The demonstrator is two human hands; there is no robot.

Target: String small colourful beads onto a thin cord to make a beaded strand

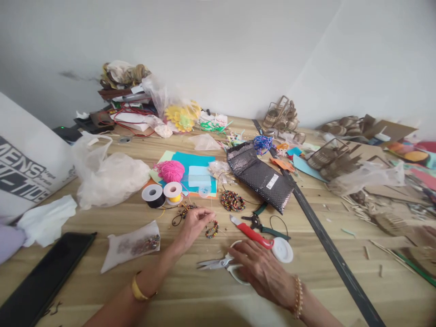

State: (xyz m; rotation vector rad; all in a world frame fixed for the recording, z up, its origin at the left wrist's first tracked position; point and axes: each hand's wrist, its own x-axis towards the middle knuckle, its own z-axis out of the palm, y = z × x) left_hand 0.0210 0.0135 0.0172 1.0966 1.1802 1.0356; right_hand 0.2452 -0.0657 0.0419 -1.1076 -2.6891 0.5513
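My left hand (195,225) is closed in a pinch on a thin, pale thread. Just below its fingertips, a ring of colourful beads (211,230) lies at the table's middle. My right hand (260,268) curls over the white handles of the scissors (218,262), whose blades point left, slightly apart. Beyond that hand are a red-handled knife (251,232) and a white spool (282,250). Several beaded bracelets (232,200) form a pile farther back. Dark beads on a cord (187,211) lie behind my left hand.
Black (153,196) and yellow (173,194) thread spools stand near pink yarn (171,171). A bead bag (132,244) and phone-like black slab (47,277) lie left. Pliers (260,223) and a black bubble pouch (262,177) are behind my right hand. Another person's hand shows at the right edge.
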